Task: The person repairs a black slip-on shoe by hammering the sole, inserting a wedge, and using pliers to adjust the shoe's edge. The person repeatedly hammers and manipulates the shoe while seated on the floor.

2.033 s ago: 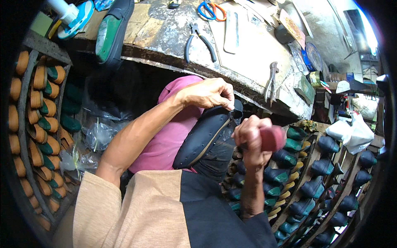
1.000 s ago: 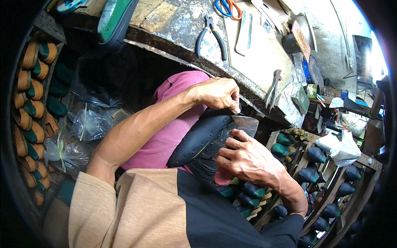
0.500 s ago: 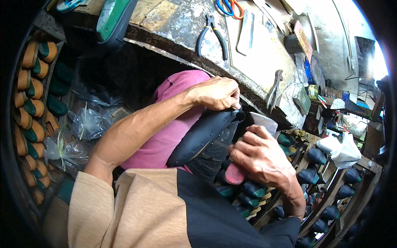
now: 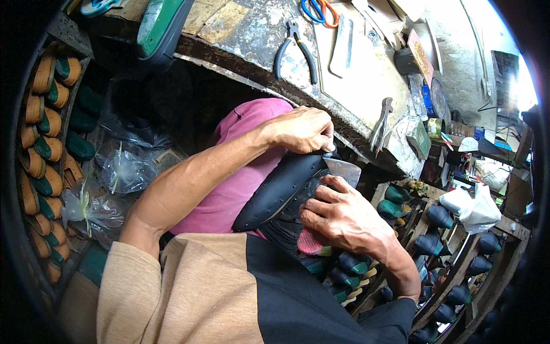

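Shoe of black leather is lying pinched by left hand, right hand gripping pink-handled metal tool. Poor aim is risking bruised fingertips

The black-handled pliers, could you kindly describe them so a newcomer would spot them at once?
Find the stained bench across the top of the view. Near its front edge, left of the pale strip, lie the pliers, handles spread toward the person. Black grips set them apart from the grey pincers farther right.
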`<action>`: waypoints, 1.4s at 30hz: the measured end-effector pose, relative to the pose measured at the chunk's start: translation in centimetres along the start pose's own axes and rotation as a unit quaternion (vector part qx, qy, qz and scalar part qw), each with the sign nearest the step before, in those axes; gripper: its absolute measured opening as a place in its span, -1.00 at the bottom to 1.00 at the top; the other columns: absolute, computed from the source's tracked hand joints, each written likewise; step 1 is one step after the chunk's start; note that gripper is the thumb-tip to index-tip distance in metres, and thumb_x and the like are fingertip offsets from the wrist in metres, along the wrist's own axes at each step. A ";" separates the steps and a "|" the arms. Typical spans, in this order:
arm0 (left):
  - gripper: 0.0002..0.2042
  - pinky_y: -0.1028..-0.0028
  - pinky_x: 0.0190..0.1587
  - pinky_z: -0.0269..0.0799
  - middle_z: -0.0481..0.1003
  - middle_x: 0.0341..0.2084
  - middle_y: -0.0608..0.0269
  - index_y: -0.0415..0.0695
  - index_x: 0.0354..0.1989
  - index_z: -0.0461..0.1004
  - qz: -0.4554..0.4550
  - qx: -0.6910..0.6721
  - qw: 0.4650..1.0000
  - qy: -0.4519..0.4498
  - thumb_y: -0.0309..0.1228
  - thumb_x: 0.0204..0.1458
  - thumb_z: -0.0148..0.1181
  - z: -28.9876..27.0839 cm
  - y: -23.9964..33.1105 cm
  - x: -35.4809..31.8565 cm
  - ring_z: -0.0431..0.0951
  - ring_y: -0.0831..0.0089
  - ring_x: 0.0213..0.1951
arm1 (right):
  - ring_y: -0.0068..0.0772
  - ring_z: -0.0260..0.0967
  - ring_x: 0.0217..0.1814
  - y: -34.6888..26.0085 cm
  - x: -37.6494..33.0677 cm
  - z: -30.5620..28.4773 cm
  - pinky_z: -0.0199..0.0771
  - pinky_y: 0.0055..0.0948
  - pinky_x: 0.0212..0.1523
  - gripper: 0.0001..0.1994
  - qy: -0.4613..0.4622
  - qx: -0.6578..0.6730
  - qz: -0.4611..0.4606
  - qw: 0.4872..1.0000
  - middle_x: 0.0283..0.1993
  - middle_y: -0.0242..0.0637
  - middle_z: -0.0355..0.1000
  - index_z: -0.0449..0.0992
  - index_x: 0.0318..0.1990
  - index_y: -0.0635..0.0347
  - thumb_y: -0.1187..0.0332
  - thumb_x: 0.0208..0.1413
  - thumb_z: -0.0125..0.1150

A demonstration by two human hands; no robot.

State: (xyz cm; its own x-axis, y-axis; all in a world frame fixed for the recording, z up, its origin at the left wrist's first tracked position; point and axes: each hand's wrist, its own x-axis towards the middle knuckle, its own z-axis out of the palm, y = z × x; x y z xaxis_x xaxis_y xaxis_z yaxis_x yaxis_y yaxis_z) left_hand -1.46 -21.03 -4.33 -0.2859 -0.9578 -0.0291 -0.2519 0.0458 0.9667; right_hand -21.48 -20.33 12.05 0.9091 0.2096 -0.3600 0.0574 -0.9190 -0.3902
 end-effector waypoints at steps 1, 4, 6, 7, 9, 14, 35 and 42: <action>-0.62 0.09 -0.02 0.63 0.75 -0.28 -0.14 -0.27 -0.12 0.75 0.004 0.003 1.000 0.001 -0.12 0.26 0.43 0.0 -0.1 0.0 0.79 0.00 -0.15 | -0.19 0.53 0.13 0.0 0.1 -0.1 0.42 0.03 0.40 -0.76 -0.004 -0.001 -0.001 1.000 -0.11 -0.31 0.55 0.61 -0.09 0.11 0.21 0.19 0.30; -0.62 0.09 -0.02 0.63 0.75 -0.25 -0.14 -0.27 -0.10 0.75 0.011 0.005 1.000 0.016 -0.12 0.27 0.42 0.1 -0.1 -0.1 0.78 -0.01 -0.13 | -0.20 0.55 0.13 0.1 0.2 -0.4 0.43 0.02 0.47 -0.74 -0.036 0.000 0.008 0.999 -0.05 -0.34 0.59 0.65 -0.03 0.09 0.22 0.19 0.39; -0.63 0.09 -0.01 0.63 0.75 -0.24 -0.14 -0.27 -0.09 0.74 0.007 0.001 1.000 0.006 -0.13 0.28 0.42 0.0 -0.1 -0.2 0.78 -0.01 -0.12 | -0.21 0.55 0.13 0.3 0.2 -0.6 0.43 -0.01 0.45 -0.74 -0.044 0.005 0.009 0.999 -0.06 -0.34 0.59 0.65 -0.03 0.09 0.23 0.19 0.39; -0.63 0.09 -0.01 0.63 0.75 -0.23 -0.14 -0.27 -0.09 0.74 0.001 0.001 1.000 -0.002 -0.13 0.29 0.42 0.0 0.0 -0.2 0.78 -0.01 -0.11 | -0.20 0.54 0.12 0.4 0.3 -0.7 0.44 -0.04 0.40 -0.76 -0.038 0.009 0.004 0.999 -0.10 -0.33 0.57 0.63 -0.07 0.10 0.22 0.19 0.34; -0.64 0.09 -0.01 0.63 0.75 -0.24 -0.15 -0.27 -0.09 0.74 0.011 0.003 1.000 0.005 -0.15 0.29 0.41 0.0 0.1 -0.2 0.78 -0.01 -0.11 | -0.19 0.54 0.10 0.4 0.5 -0.8 0.45 -0.08 0.33 -0.78 -0.035 0.009 0.002 0.999 -0.14 -0.31 0.55 0.61 -0.10 0.11 0.22 0.19 0.30; -0.66 0.12 0.04 0.62 0.76 -0.21 -0.11 -0.27 -0.06 0.73 -0.002 -0.011 1.000 0.000 -0.18 0.31 0.37 -0.1 -0.3 -0.2 0.78 0.04 -0.08 | -0.18 0.53 0.04 -0.1 -0.4 -2.0 0.46 -0.09 0.31 -0.78 -0.091 -0.087 0.124 0.984 -0.13 -0.29 0.57 0.60 -0.12 0.16 0.28 0.14 0.32; -0.65 0.37 0.17 0.51 0.71 -0.16 0.25 -0.26 -0.09 0.69 -0.009 -0.087 0.822 0.563 -0.28 0.65 0.07 3.9 4.2 -14.6 0.63 0.50 -0.03 | -0.09 0.56 -0.32 -8.7 -4.7 5.8 0.51 -0.04 -0.16 -0.63 0.508 0.052 0.230 0.829 -0.40 -0.18 0.54 0.69 0.01 0.35 0.44 0.05 0.62; -0.71 0.26 0.16 0.60 0.66 0.07 0.05 -0.22 0.23 0.71 0.021 0.168 0.859 0.483 -0.31 0.55 0.23 3.9 4.8 -17.3 0.69 0.20 0.05 | -0.27 0.64 0.24 -10.0 -0.1 6.6 0.11 0.47 0.65 -0.72 0.467 0.057 0.206 0.858 0.03 -0.47 0.70 0.76 0.00 -0.01 0.27 0.12 0.48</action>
State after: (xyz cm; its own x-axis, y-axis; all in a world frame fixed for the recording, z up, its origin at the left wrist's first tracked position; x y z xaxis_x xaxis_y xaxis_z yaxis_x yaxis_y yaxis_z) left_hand -1.37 -3.13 -0.19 0.5591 -0.7344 0.3848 -0.5584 0.0095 0.8295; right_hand -24.90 -8.98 10.39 0.7801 -0.5332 0.3274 -0.3404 -0.8007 -0.4929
